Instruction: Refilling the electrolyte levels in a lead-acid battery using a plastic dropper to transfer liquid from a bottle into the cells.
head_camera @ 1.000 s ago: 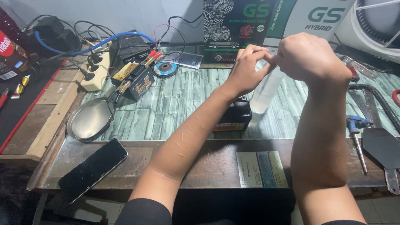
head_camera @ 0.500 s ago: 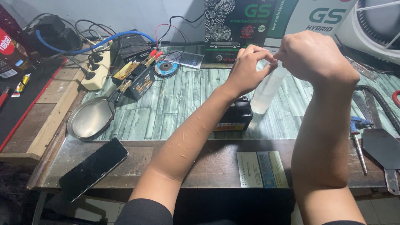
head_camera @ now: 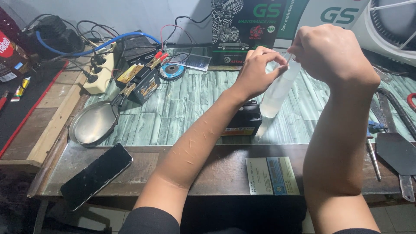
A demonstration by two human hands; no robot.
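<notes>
I had both hands raised over the small black battery (head_camera: 245,119), which sat on the green-patterned bench top (head_camera: 182,108) and served as my marker for everything else. The left hand (head_camera: 255,71) was closed narrow, thumb and fingers pinched on the upper end of a clear plastic bottle (head_camera: 279,91). The right hand (head_camera: 331,54) was curled tight about the same top end; what exactly it gripped I could not tell, since the knuckles hid it. The bottle hung tilted just right of the battery and above it, its lower end near the bench but, as far as I could see, not resting there — a little clear liquid showed in the bottom.

Left of the battery lay a round metal dish (head_camera: 93,123), and beyond that a second battery with clips on it (head_camera: 141,80). Nearer me than the battery, at the bench edge, lay a dark phone (head_camera: 95,175) to the left and a folded leaflet (head_camera: 272,175) to the right.

To do this well, I judged the left hand should keep the bottle steady and more upright while the right worked the top — squeezing the soft wall would risk spilling liquid onto the battery below.
</notes>
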